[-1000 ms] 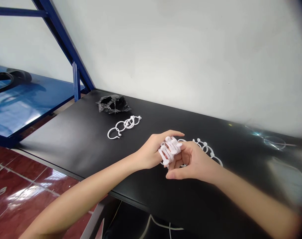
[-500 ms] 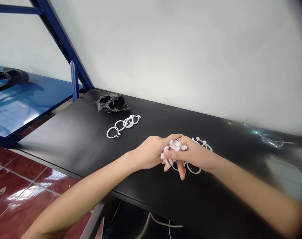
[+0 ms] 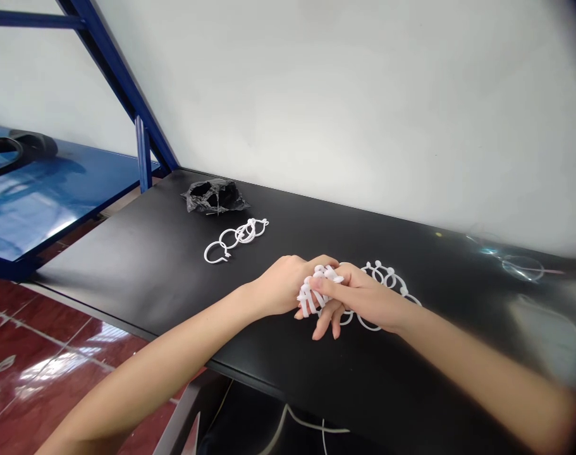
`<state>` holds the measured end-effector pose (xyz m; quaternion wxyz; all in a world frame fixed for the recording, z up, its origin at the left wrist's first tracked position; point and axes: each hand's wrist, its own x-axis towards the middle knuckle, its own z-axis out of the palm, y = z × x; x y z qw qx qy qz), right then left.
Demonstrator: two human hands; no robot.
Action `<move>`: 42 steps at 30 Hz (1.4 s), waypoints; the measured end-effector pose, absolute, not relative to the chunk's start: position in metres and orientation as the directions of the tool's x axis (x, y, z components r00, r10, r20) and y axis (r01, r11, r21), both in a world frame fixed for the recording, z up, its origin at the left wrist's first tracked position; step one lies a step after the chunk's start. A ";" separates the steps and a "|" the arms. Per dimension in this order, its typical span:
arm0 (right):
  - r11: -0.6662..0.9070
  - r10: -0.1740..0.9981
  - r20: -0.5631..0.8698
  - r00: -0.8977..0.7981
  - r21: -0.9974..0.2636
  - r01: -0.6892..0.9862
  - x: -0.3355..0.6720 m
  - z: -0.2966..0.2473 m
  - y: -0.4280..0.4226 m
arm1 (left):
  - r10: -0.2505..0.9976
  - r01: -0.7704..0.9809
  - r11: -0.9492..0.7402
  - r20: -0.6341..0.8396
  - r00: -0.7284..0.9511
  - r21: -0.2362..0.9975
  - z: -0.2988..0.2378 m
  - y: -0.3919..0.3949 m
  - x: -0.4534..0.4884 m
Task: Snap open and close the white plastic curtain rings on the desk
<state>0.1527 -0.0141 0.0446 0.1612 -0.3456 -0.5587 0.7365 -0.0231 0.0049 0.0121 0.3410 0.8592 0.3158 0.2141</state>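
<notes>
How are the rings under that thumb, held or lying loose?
Held: the bunch of rings sits between left hand and right hand, right thumb over it.

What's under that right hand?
White rings on the black table peek out past the far and near edges of the right hand. The hand covers what's between, so I can't count them all.

We see white rings (image 3: pixel 328 273) at the centre and a black tabletop (image 3: pixel 174 278). At lower left we find red tiles (image 3: pixel 53 313) crossed by pale lines (image 3: pixel 62 345); at upper left, a blue frame (image 3: pixel 113 69).
</notes>
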 end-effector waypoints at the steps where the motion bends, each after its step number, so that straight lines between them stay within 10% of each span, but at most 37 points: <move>1: -0.308 0.638 -0.319 -0.701 -0.940 0.147 0.152 0.044 -0.015 | 0.685 0.387 -0.572 0.162 0.710 0.724 0.012 0.006 -0.024; 13: -0.067 0.846 -0.181 -0.501 -0.969 0.236 0.172 0.052 -0.028 | 0.681 0.340 -0.579 0.210 0.702 0.741 0.023 0.006 -0.027; 20: 0.023 0.816 -0.110 -0.568 -0.975 0.222 0.157 0.055 -0.035 | 0.697 0.208 -0.506 0.255 0.670 0.837 0.026 0.006 -0.028; 33: 0.692 0.614 0.392 -0.686 -0.685 0.228 0.164 0.063 -0.053 | 0.787 -0.014 -0.129 0.111 0.607 0.992 0.030 -0.020 -0.017; 42: 0.255 0.864 0.166 -0.474 -0.958 0.129 0.158 0.040 -0.054 | 0.775 0.017 -0.218 0.163 0.611 0.976 0.022 -0.010 -0.019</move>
